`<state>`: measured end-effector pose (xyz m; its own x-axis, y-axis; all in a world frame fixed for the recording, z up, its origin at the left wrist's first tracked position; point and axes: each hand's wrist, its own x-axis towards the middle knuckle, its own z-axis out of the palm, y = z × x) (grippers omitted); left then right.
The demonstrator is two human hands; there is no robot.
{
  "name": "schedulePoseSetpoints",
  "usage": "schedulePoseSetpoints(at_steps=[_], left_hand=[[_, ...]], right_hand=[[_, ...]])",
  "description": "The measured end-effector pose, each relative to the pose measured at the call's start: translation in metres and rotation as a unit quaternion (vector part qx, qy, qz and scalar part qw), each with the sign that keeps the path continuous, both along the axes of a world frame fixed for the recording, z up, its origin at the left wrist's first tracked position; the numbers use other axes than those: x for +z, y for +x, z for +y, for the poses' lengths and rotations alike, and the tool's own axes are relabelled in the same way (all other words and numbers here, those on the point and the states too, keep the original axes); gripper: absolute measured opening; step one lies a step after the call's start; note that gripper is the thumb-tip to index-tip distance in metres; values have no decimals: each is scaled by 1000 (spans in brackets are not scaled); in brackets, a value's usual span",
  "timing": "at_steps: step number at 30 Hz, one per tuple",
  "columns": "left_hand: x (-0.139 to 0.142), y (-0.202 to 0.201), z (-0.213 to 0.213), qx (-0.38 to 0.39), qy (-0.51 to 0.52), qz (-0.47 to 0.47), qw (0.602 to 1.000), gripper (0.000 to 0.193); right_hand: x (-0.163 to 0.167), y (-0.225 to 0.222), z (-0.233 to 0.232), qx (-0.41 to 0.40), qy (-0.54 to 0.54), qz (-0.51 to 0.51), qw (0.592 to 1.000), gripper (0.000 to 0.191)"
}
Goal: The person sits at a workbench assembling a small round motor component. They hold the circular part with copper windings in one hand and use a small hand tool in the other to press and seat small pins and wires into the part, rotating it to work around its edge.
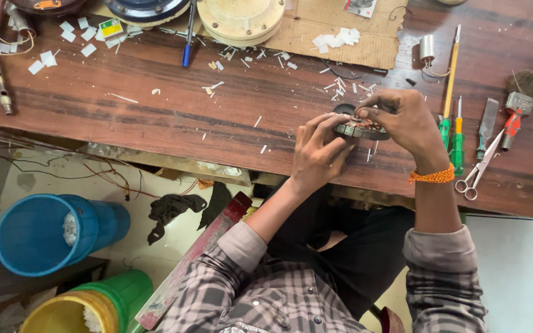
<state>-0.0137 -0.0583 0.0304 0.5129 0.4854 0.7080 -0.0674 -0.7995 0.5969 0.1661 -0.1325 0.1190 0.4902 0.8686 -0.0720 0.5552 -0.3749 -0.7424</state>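
Both my hands hold a small round metal motor core (359, 129) with slotted edges, just above the near edge of the wooden workbench (155, 117). My left hand (319, 153) grips its left side from below with the fingers curled up. My right hand (402, 120) pinches the top of the core with thumb and fingers; an orange thread band is on that wrist. What lies between the pinching fingertips is too small to tell.
Screwdrivers (450, 105), a chisel (487, 126), scissors (479, 169) and a brush (519, 105) lie at the right. White paper scraps (337, 40), cardboard (340, 31), round motor housings (242, 18) and a blue pen (188, 43) sit at the back. Blue (38, 234) and green buckets (94, 305) stand on the floor at left.
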Motion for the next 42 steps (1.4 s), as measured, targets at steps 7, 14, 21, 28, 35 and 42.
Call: schedulePoseSetpoints(at_steps=[7,14,21,28,35,42], left_hand=[[0,11,-12,71,-13,12,997,15],[-1,16,-4,49,73,-17,996,40],[5,13,45,-144,104,54,983,77],[7,15,46,-156,39,54,985,80],[7,20,61,-200,72,47,976,76],[-4,20,68,-179,152,65,970,71]], right_hand=[[-19,17,11,-37,-31,-56,997,18],[-25,22,3,-61,46,-180,981,17],[-2,1,-37,-125,75,-93,985,15],[1,-52,-70,-138,44,-59,988,13],[-49,-73,-65,-57,141,-216,965,9],[-92,-89,-51,-109,199,-158,961,7]])
